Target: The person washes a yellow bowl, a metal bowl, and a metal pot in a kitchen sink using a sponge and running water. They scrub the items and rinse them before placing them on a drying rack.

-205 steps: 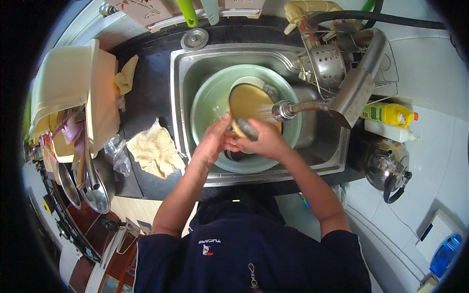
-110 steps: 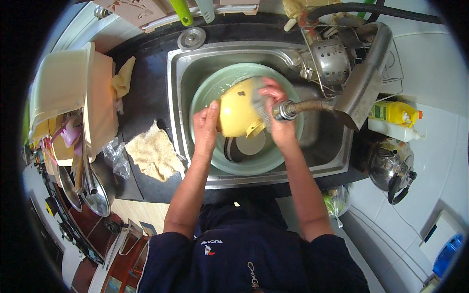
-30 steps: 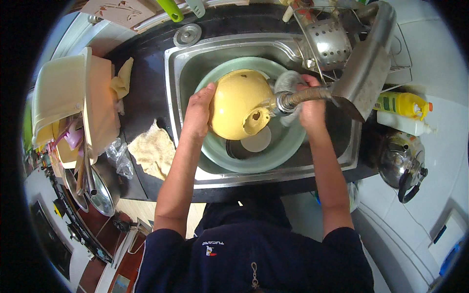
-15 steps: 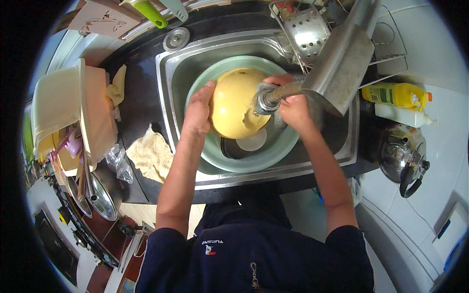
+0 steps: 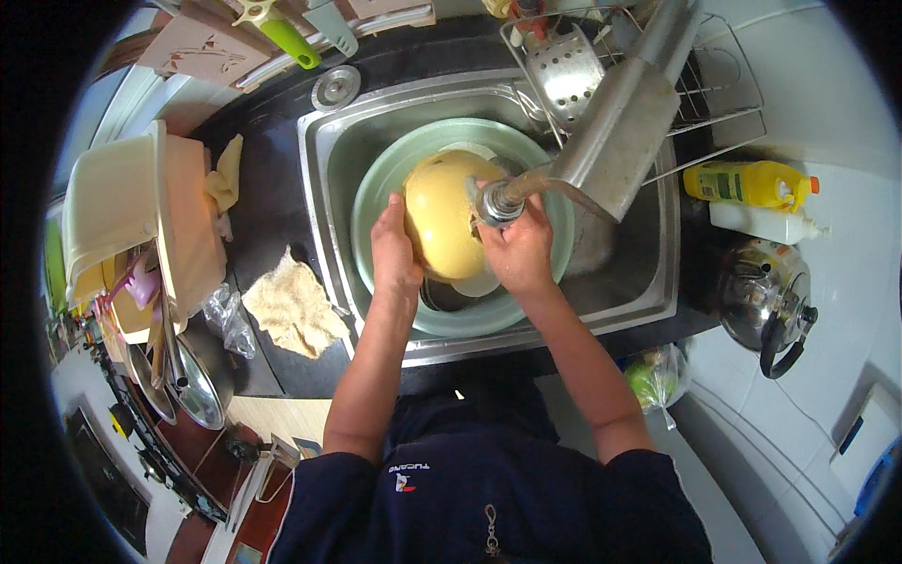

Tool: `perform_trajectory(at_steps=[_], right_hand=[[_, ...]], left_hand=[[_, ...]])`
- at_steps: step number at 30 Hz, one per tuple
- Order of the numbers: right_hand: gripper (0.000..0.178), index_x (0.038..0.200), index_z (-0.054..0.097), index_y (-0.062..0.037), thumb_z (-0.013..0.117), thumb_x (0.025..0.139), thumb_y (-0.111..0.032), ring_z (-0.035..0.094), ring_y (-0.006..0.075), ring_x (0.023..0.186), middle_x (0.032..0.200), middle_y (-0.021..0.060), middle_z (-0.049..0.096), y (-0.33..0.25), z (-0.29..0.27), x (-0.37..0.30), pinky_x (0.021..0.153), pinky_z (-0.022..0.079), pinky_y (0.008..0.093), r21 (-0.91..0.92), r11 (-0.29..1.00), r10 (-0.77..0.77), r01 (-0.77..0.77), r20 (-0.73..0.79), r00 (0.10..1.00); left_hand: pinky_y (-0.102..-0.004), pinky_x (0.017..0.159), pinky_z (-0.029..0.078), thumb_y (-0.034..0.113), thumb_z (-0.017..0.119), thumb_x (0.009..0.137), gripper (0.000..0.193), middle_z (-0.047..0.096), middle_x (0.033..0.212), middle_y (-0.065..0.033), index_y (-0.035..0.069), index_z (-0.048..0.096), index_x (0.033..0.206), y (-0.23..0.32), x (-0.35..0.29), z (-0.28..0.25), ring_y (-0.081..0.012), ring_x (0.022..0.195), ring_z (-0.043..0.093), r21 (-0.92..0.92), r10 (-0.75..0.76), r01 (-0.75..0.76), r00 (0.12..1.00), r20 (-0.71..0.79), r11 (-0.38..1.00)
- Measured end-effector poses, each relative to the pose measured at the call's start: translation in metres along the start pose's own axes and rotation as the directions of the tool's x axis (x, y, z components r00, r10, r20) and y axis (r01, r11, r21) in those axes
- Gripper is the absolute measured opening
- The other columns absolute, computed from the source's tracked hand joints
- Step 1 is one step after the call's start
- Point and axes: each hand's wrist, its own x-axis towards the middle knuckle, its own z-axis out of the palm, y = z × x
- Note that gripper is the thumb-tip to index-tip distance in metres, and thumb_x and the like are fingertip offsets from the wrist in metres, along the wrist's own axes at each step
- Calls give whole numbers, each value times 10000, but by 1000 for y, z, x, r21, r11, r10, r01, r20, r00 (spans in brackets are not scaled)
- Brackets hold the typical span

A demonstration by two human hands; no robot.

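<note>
1. Right hand has shifted inward since a second ago: then out to the right, off the yellow bowl, now up against its right side. Bowl sits a bit lower in view.
2. Yellow bowl: in the green basin, rounded outside facing up, between both hands, above a dark dish and a pale one.
3. Left hand: half-curled along the bowl's left side, has hold of it.
4. Right hand: cupped, partly under the tap head. Can't tell from where I stand how tightly it's closed, or if it has a scrubber.
5. Doing it well, my judgement: left hand steady, bowl turned slowly, pressure light near the rough patch on the right; wet curves probably slip.
6. In the way: tap head hangs right over bowl and fingers; metal spout crowds the upper right. Dishes below leave little room to lower the bowl.
7. Around: steel sink; left, beige cloth, clear plastic bag; right, yellow bottle, white bottle, kettle; wire rack behind the spout.
</note>
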Motion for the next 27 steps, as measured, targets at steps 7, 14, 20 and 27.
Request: perform_trajectory(at_steps=[7,14,20,27], right_hand=[[206,905,683,-137,659,722,-46,589,235,923,960,48,633,0,-33,-5,808,472,353,-93,980,-64,178,697,714],[205,936,669,-61,672,734,-23,597,210,835,891,97,617,-25,-54,16,746,471,314,72,987,-156,141,279,947],[225,911,628,-48,680,695,-89,586,310,871,946,119,601,15,-22,8,757,485,391,-316,914,-215,255,156,964],[271,924,631,-104,698,666,-150,591,294,816,879,93,607,-6,-20,-3,685,489,414,-230,940,305,-251,243,921]], left_hand=[[-377,908,450,346,357,977,421,578,1156,-114,16,495,1199,9,-1,-18,-233,1053,567,-197,-68,52,995,-76,979],[-350,857,477,337,359,979,398,605,1104,-94,20,518,1160,28,-3,-13,-208,968,602,-86,9,-11,1000,-22,996],[-310,736,497,318,408,971,368,626,942,-89,-12,557,1036,12,-19,4,-156,849,601,149,179,-171,983,-43,974],[-266,742,450,321,407,975,375,608,880,-61,-17,569,970,1,-23,-1,-114,778,547,233,301,-278,951,-71,932]])
